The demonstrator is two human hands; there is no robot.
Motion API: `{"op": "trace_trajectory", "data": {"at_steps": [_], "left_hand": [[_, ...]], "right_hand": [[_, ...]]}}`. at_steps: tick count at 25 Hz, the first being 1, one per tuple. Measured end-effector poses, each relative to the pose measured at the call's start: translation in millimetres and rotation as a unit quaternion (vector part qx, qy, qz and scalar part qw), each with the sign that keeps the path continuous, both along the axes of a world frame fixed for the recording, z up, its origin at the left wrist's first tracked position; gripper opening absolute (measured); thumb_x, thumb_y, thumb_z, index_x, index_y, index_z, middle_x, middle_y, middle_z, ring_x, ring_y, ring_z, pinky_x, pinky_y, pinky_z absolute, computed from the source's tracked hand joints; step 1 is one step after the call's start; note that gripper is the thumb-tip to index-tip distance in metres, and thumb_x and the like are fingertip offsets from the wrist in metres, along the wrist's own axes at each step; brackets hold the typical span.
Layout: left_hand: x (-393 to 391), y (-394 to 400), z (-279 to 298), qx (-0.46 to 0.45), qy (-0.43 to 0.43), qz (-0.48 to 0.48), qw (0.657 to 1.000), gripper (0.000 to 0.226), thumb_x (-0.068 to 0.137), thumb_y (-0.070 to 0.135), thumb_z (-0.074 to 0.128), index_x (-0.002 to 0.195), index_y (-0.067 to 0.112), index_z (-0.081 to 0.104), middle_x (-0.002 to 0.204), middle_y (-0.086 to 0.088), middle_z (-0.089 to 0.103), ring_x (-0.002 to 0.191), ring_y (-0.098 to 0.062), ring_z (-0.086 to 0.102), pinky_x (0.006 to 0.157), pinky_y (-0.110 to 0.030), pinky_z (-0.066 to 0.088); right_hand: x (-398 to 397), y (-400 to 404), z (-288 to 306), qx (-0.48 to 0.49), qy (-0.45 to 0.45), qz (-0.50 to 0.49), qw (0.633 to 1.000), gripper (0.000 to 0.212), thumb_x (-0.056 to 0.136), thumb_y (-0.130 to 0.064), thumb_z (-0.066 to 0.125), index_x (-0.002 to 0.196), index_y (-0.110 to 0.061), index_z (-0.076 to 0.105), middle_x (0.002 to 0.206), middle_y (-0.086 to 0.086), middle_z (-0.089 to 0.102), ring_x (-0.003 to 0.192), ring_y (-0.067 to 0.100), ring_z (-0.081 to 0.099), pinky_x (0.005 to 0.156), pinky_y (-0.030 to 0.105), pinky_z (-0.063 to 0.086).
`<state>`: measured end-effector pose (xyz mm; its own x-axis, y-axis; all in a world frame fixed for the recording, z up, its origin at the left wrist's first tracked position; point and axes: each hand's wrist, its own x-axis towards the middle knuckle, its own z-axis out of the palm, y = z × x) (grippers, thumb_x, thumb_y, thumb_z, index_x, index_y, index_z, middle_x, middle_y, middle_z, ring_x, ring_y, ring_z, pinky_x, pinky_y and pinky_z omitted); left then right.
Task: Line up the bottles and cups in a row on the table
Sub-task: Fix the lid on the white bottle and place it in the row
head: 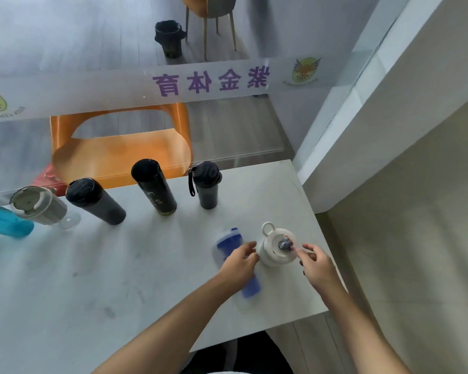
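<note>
A blurred blue bottle [227,244] with a clear lid stands near the table's right side, and my left hand [239,261] grips it around the middle. Right beside it stands a white cup [277,248] with a ring handle and a dark knob on its lid. My right hand [318,264] touches that cup's right rim with curled fingers. Along the far edge stand a dark bottle with a strap [207,184], a black cylinder bottle [154,186], a dark grey bottle [95,201], a clear lidded cup [38,205] and a cyan bottle [6,220].
The white table [119,279] ends close to my right hand, where a wall and ledge [389,130] rise. An orange chair [119,147] sits behind the glass partition beyond the far edge. A black bin [169,39] and another chair stand further back.
</note>
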<state>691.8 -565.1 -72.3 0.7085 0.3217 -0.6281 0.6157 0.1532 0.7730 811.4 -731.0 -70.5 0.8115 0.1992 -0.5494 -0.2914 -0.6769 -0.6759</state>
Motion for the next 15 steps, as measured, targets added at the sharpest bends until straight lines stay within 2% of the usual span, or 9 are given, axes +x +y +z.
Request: {"op": "trace_trajectory", "data": {"at_steps": [2, 4, 6, 10, 12, 15], "left_hand": [[10, -10, 1, -0.020, 0.013, -0.007, 1.000, 0.044, 0.097, 0.020, 0.045, 0.140, 0.017, 0.047, 0.118, -0.001, 0.060, 0.104, -0.020, 0.059, 0.085, -0.035, 0.057], [17, -19, 2, -0.031, 0.017, -0.001, 0.999, 0.041, 0.098, 0.017, 0.043, 0.139, 0.018, 0.049, 0.121, 0.000, 0.058, 0.104, -0.017, 0.056, 0.087, -0.036, 0.056], [21, -25, 1, -0.028, 0.017, 0.015, 0.999, 0.039, 0.099, 0.019, 0.045, 0.138, 0.020, 0.048, 0.127, 0.003, 0.056, 0.110, -0.016, 0.056, 0.092, -0.037, 0.057], [43, -21, -1, -0.022, 0.008, 0.075, 0.997, 0.046, 0.097, 0.018, 0.047, 0.143, 0.024, 0.044, 0.135, 0.001, 0.055, 0.115, -0.017, 0.058, 0.093, -0.039, 0.057], [61, -8, 2, -0.020, -0.002, 0.103, 0.994, 0.048, 0.097, 0.016, 0.046, 0.144, 0.023, 0.042, 0.135, 0.003, 0.054, 0.114, -0.014, 0.057, 0.092, -0.038, 0.057], [90, 20, 8, -0.010, -0.011, 0.140, 0.990, 0.046, 0.098, 0.013, 0.043, 0.143, 0.021, 0.043, 0.139, 0.004, 0.052, 0.114, -0.013, 0.054, 0.092, -0.040, 0.055]], "right_hand": [[1, 0, -10, 0.035, 0.029, 0.005, 0.999, 0.036, 0.096, -0.036, 0.061, 0.125, -0.016, 0.063, 0.115, 0.012, 0.070, 0.106, 0.029, 0.067, 0.098, 0.051, 0.052], [3, 2, -17, 0.059, 0.043, 0.010, 0.997, 0.012, 0.098, -0.032, 0.059, 0.103, -0.028, 0.069, 0.106, 0.015, 0.072, 0.102, 0.035, 0.069, 0.094, 0.056, 0.053], [5, 4, -19, 0.075, 0.049, 0.012, 0.996, 0.011, 0.098, -0.032, 0.058, 0.092, -0.035, 0.067, 0.100, 0.007, 0.074, 0.099, 0.031, 0.071, 0.090, 0.056, 0.056], [30, 25, -20, 0.098, 0.068, 0.025, 0.993, 0.016, 0.100, -0.025, 0.057, 0.114, -0.026, 0.065, 0.101, -0.002, 0.071, 0.100, 0.022, 0.070, 0.088, 0.051, 0.059], [53, 46, -21, 0.101, 0.062, 0.051, 0.992, 0.014, 0.099, -0.027, 0.057, 0.110, -0.026, 0.065, 0.096, -0.008, 0.070, 0.097, 0.022, 0.070, 0.088, 0.051, 0.058], [90, 83, -24, 0.089, 0.039, 0.104, 0.990, 0.012, 0.098, -0.038, 0.057, 0.103, -0.032, 0.065, 0.095, -0.005, 0.071, 0.095, 0.023, 0.071, 0.089, 0.050, 0.058]]}}
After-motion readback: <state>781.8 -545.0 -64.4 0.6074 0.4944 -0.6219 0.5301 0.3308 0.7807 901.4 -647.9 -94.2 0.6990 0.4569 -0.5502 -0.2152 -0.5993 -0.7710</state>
